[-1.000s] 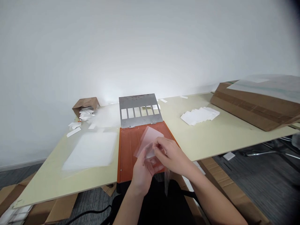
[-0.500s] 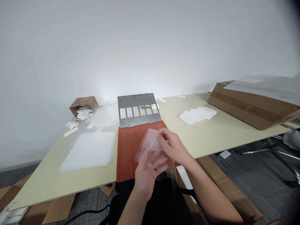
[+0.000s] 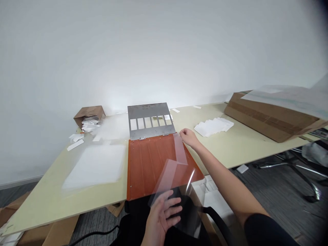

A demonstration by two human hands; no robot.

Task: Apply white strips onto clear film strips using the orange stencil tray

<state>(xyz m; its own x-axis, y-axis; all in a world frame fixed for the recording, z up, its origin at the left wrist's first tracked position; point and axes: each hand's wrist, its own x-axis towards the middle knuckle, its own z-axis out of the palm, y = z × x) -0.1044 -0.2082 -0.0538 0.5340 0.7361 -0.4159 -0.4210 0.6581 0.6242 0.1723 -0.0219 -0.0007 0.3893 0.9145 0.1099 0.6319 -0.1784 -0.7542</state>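
My right hand [image 3: 189,137] is pinched at the far right corner of the orange board [image 3: 148,164], its fingertips on the top end of a thin translucent strip [image 3: 180,150]. My left hand [image 3: 164,212] lies low in front of the board, palm up with fingers spread. A clear plastic sheet [image 3: 188,212] hangs just by those fingers and over the board's near edge; whether they touch it I cannot tell. Another pale strip [image 3: 166,172] shows at the sheet's left side. Hinged to the board's back edge, a grey metal plate [image 3: 151,110] with several rectangular slots stands raised.
Left of the board lies a stack of frosted sheets [image 3: 96,167]. Behind it a small cardboard box [image 3: 89,111] spills white slips. Fanned white cards [image 3: 214,127] lie to the right, near a large cardboard box [image 3: 266,119]. A white wall stands behind the table [image 3: 225,153].
My right hand has moved away and to the right, from over the board's middle to its far right corner. The left hand has lowered and spread its fingers.
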